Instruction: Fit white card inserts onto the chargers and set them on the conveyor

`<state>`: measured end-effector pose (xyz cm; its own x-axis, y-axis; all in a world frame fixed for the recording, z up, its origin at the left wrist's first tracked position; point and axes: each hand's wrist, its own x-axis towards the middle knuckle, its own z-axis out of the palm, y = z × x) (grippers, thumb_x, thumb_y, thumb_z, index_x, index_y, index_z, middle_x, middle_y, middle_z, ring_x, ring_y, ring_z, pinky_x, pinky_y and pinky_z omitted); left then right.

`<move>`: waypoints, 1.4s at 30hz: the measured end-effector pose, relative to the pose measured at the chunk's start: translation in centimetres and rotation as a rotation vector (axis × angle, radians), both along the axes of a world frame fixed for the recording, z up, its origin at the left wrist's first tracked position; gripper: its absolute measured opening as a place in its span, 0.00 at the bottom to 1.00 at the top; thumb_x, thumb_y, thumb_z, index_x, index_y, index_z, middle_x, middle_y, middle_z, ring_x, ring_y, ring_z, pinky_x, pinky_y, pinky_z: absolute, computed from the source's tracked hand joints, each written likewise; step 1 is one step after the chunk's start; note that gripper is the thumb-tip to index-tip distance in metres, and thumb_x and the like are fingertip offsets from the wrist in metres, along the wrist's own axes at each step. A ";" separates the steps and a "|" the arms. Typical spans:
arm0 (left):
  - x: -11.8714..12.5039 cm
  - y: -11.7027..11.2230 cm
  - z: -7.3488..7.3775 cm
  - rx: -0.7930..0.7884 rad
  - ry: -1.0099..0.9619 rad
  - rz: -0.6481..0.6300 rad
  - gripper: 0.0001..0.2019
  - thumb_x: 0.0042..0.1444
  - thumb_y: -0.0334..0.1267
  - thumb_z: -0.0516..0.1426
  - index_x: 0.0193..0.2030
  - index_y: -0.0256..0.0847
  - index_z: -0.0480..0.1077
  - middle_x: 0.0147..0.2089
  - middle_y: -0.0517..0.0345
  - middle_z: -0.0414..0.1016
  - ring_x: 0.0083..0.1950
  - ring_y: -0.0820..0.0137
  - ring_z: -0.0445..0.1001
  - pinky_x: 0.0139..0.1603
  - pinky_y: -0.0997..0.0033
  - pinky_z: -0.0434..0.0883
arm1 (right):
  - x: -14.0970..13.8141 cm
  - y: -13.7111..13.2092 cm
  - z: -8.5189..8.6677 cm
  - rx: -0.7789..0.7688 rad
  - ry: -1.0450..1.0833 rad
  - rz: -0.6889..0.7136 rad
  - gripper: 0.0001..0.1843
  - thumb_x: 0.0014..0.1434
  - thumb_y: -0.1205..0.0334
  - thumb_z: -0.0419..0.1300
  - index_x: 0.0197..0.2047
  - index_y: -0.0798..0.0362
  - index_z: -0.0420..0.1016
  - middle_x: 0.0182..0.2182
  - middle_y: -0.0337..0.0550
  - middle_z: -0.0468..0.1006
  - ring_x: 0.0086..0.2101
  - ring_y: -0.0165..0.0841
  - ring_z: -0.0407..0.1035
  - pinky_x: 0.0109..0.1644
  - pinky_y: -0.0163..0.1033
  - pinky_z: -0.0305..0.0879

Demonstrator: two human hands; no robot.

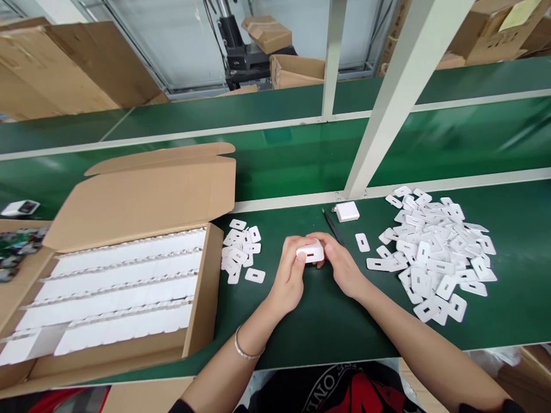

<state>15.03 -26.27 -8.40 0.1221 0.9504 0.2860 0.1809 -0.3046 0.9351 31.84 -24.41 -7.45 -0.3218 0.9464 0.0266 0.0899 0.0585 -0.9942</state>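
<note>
Over the middle of the green table, my left hand (289, 274) pinches a small white charger (310, 252) with a dark slot in its facing end. The left thumb lies at its near left corner. My right hand (342, 265) curls round the charger's right and far side, its fingertips partly hidden. Just beyond the hands lie black tweezers (332, 225) and another white charger (346, 211) with its prongs showing. A single white slotted plate (362, 242) rests to the right of the tweezers.
On the right is a big heap of white slotted plates (439, 268); a smaller pile (236, 253) sits left of my hands. An open cardboard box (202, 287) holds rows of white pieces. A slanting white post (383, 120) rises behind. Circuit boards (19, 246) lie far left.
</note>
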 end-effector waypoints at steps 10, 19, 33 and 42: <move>-0.7 0.5 0.0 0.076 0.108 -0.037 0.22 0.78 0.52 0.45 0.63 0.48 0.74 0.54 0.49 0.73 0.55 0.61 0.74 0.57 0.58 0.74 | -0.2 0.0 -0.4 0.016 0.085 -0.027 0.26 0.70 0.35 0.58 0.58 0.46 0.70 0.43 0.44 0.79 0.41 0.37 0.74 0.44 0.43 0.74; -1.3 0.8 0.0 0.269 0.118 -0.010 0.17 0.78 0.47 0.50 0.59 0.47 0.79 0.45 0.53 0.72 0.46 0.65 0.72 0.43 0.66 0.73 | -0.6 -0.5 -0.1 0.034 0.126 0.000 0.23 0.71 0.37 0.59 0.56 0.45 0.72 0.46 0.45 0.76 0.41 0.37 0.74 0.45 0.44 0.74; -1.2 1.1 0.1 0.206 0.085 -0.045 0.18 0.79 0.45 0.48 0.58 0.48 0.79 0.46 0.53 0.74 0.46 0.66 0.73 0.47 0.64 0.73 | -0.8 -0.6 -0.6 0.041 0.032 -0.057 0.26 0.70 0.34 0.57 0.54 0.47 0.71 0.37 0.41 0.78 0.34 0.35 0.71 0.38 0.42 0.70; -0.8 1.1 -0.2 -0.039 -0.225 -0.043 0.31 0.75 0.64 0.42 0.69 0.50 0.69 0.53 0.48 0.76 0.50 0.60 0.76 0.50 0.59 0.76 | -0.9 -0.7 -0.6 0.296 -0.028 -0.106 0.26 0.71 0.38 0.60 0.62 0.45 0.67 0.50 0.49 0.77 0.44 0.41 0.75 0.43 0.46 0.74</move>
<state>14.20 -25.17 -8.55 0.0997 0.9565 0.2741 -0.0454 -0.2708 0.9616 30.97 -25.13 -8.06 -0.2263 0.9271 0.2987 0.1384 0.3341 -0.9323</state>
